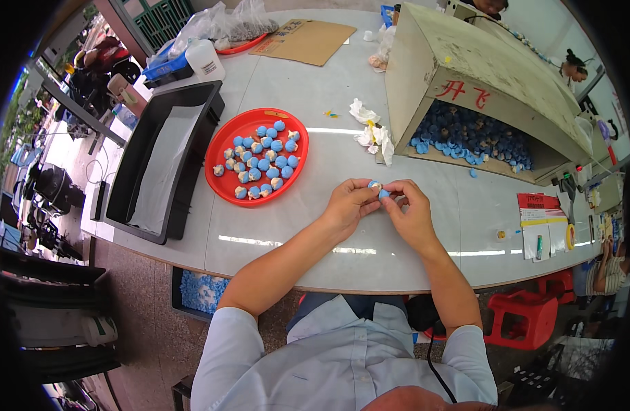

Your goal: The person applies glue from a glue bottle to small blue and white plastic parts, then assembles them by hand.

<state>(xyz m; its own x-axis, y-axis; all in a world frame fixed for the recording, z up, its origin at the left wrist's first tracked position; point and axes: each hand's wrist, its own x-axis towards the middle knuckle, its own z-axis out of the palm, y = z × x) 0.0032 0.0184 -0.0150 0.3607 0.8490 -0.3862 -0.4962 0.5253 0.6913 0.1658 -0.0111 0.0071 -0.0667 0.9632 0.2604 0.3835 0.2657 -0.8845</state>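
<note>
Both hands are in close over the glossy grey desk, working fingertip to fingertip! The left hand pinches a small rounded piece, blue with a cream-coloured patch, between thumb and fingers, and the right hand closes its own thumb and fingertips on the piece from the other side. That little piece sits right between the two hands, just above the desk near its front edge; its finer detail is too small to tell.

Over to the left, a round red plate, smooth and shiny with a raised rim, carries a loose scatter of blue balls, many showing pale, ruffled-looking tufts. Beside it stands a long black tray, straight-walled and rectangular, a pale flat sheet lying along its bottom.

Up on the right, what a heap! Blue rounded pieces crowd the opening of a big cream box, its slanting top scuffed and stained. Just left of it, crumpled white tissue bunches in soft folds, while at the far side a flat, matte brown cardboard sheet lies near a white bottle.
</note>
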